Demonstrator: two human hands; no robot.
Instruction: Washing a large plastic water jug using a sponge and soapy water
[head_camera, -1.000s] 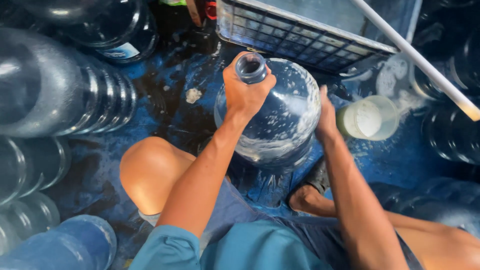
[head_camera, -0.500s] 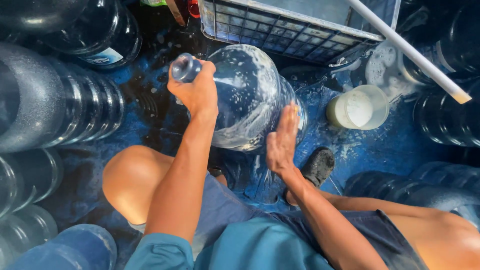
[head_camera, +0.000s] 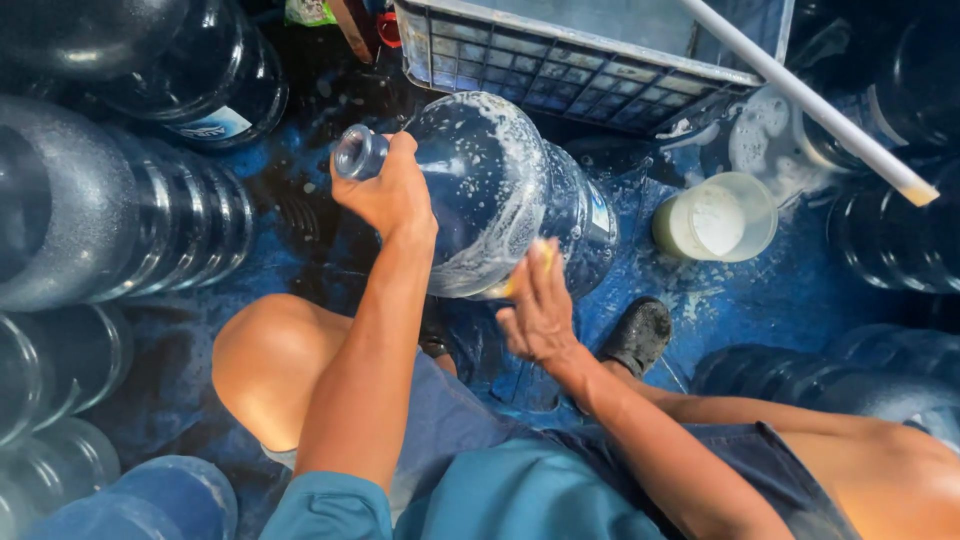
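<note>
Head view, looking down on a seated person over a wet blue floor (head_camera: 760, 310).

Left hand (head_camera: 388, 192): arm stretched forward from the teal sleeve, wrist straight, fingers curled tight around the shoulder just below the neck of a large clear water jug (head_camera: 500, 190). The jug is tipped over toward the left, its open mouth pointing to the upper left, its body streaked with white suds. It sits in front of the person's bare knee (head_camera: 270, 360), just short of a grey plastic crate (head_camera: 560, 70).

Right hand (head_camera: 538, 310): forearm angled up from the lower right, wrist bent back, fingers spread and pressed flat against the lower side of the jug. A bit of yellow shows under the fingertips; what it is cannot be made out, and whether the hand grips it cannot be told.

Around: a small pale tub (head_camera: 715, 218) holding white liquid stands on the floor to the right of the jug, near it but apart. A white pole (head_camera: 810, 100) slants across the upper right. Rows of empty clear jugs (head_camera: 110, 220) lie along the left side. A dark shoe (head_camera: 637, 335) rests just beside the right wrist.
</note>
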